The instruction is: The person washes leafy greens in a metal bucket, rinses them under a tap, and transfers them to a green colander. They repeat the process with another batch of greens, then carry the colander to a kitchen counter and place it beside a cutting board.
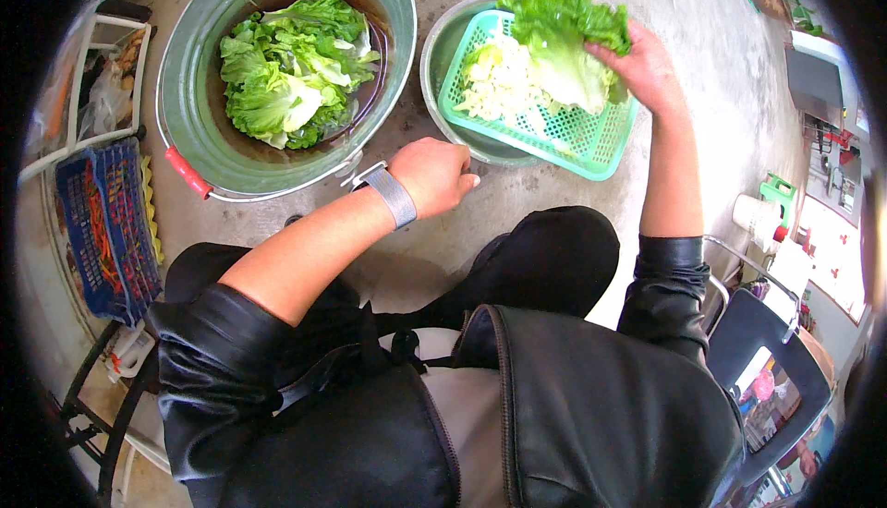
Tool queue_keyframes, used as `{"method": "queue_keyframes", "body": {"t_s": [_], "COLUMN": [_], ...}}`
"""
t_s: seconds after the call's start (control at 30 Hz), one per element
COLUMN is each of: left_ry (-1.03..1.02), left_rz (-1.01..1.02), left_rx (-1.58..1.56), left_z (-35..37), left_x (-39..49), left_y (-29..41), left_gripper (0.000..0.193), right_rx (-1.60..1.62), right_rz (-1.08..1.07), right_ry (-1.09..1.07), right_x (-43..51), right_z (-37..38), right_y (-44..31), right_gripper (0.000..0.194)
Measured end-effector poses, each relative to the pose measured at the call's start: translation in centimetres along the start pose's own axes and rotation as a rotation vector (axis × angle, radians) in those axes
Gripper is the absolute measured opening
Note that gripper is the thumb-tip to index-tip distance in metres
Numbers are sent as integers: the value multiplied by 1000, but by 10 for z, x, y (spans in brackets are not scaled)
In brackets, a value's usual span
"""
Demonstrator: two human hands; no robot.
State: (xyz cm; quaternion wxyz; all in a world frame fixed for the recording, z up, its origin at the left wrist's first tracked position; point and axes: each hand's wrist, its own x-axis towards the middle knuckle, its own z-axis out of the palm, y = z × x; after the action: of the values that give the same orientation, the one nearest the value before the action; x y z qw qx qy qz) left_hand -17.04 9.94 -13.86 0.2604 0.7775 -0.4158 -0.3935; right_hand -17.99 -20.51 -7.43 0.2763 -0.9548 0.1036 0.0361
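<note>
My right hand (641,68) grips a lettuce leaf (572,40) by its edge, over a green perforated plastic basket (596,155). Pale, chopped-looking vegetable pieces (502,82) lie in the basket, which rests tilted on a round metal basin (443,37). My left hand (436,175), a mesh-band watch (391,196) at its wrist, hovers in front of the basin with its fingers curled; I see nothing in it, though its palm is hidden. At the left, several lettuce leaves (291,78) lie in water inside a large metal bucket (187,92) with a red handle grip (188,172).
Concrete floor (443,252) lies under the bucket and basin. A blue plastic basket (111,231) and a white-framed rack (76,85) stand at the left. To the right are a dark-backed chair (734,328), a white container (755,217) and a green stool-like object (779,193).
</note>
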Motion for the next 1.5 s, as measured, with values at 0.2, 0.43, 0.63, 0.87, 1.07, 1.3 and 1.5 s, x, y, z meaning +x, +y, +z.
{"method": "queue_keyframes", "body": {"t_s": [0.2, 0.43, 0.63, 0.87, 1.07, 1.3, 1.5], "left_ry": [44, 70, 35, 59, -8, -6, 4], "left_rz": [19, 44, 2, 6, -41, -3, -2], "left_rx": [0, 2, -14, -35, -39, -50, -58], "left_z": [10, 8, -13, -15, -17, -12, -7], "left_x": [-7, -14, -25, -35, -36, -30, -29], "left_y": [-6, -8, -7, -16, -14, -14, -15], "left_gripper": [26, 26, 25, 26, 27, 25, 26], "right_rx": [138, 194, -152, -445, -589, -444, -315], "right_rz": [-422, -639, -212, -260, -148, -293, -302], "right_ry": [108, -234, -115, -210, -333, -419, -344], "right_x": [37, 78, 103, 66, 77, 25, 20], "right_z": [-23, 40, 88, 207, 169, 204, 213], "right_y": [-160, -239, -62, 66, 51, 49, 57], "right_gripper": [44, 48, 27, 41, 21, 22, 21]}}
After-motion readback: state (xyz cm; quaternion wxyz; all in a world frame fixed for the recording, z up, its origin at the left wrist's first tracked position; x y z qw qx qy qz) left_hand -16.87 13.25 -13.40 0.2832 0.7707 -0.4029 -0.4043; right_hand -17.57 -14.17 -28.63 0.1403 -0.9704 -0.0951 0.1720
